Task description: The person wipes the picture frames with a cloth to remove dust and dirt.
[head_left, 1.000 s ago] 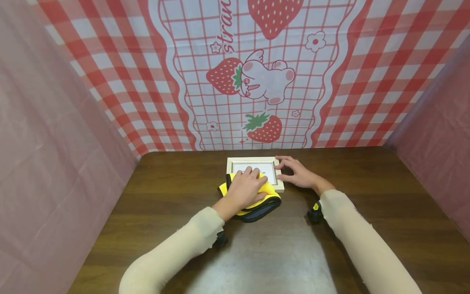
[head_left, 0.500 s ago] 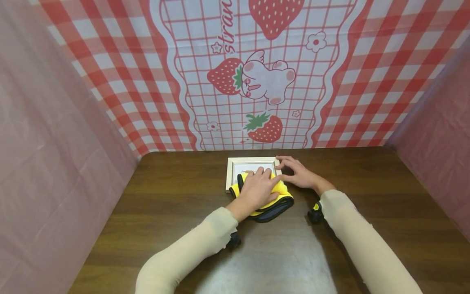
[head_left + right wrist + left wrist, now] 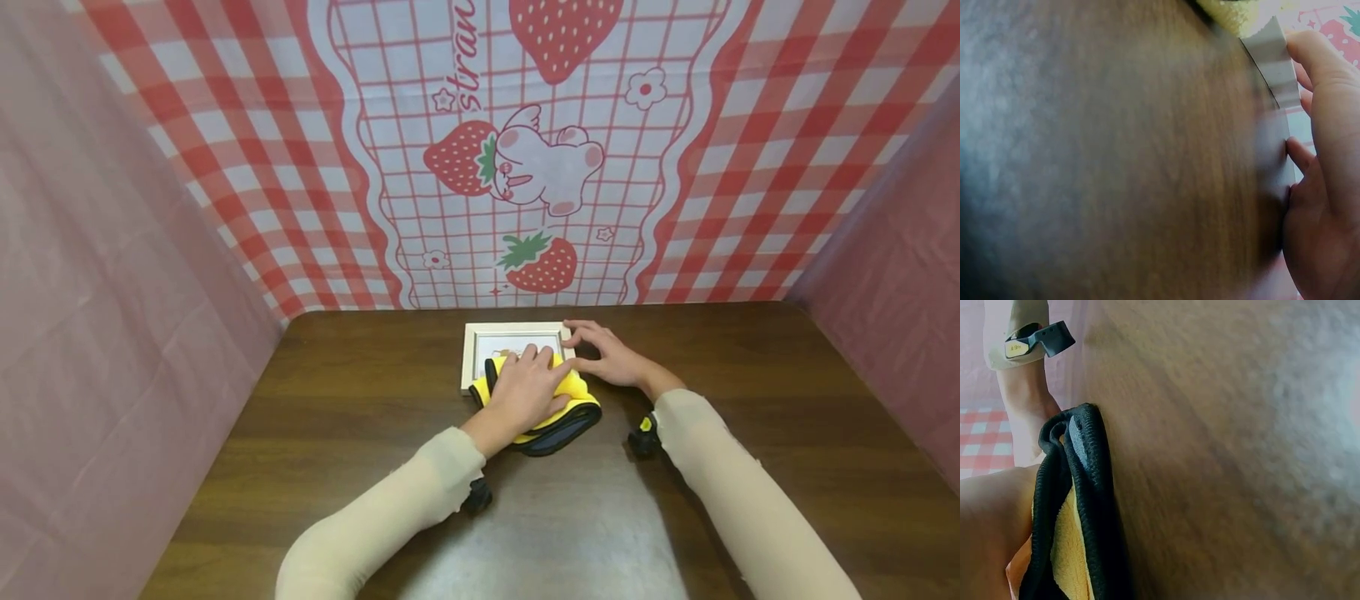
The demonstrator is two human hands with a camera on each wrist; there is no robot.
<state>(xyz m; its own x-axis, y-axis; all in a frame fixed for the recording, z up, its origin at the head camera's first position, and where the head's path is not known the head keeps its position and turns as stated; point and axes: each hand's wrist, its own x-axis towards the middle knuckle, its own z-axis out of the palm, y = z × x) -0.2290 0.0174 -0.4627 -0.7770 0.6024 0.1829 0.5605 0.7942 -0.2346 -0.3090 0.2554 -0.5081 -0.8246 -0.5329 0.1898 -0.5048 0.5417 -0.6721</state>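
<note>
A pale picture frame point(image 3: 469, 358) lies flat near the table's back edge. Across its lower right part is a folded yellow cloth point(image 3: 577, 407) with black edging, which overhangs the frame's front side. My left hand point(image 3: 521, 392) presses on top of the cloth with spread fingers, hiding part of the picture. With bent fingers and thumb, my right hand point(image 3: 611, 357) holds the frame's right side at the back corner. In the left wrist view the cloth point(image 3: 1069, 544) shows its layered edge; in the right wrist view the thumb touches the frame's side point(image 3: 1269, 62).
The brown wooden table point(image 3: 337, 392) reaches out on both sides of the frame. Behind it hangs a red-and-white checked cloth with strawberries point(image 3: 540, 265). Pink curtains point(image 3: 135, 292) stand at left and right. A small dark device point(image 3: 643, 435) sits at my right wrist.
Compared with a second ago, my left hand and the cloth have shifted right over the frame, uncovering more of its left side. Since half a second ago they hold nearly still. My right hand stays put.
</note>
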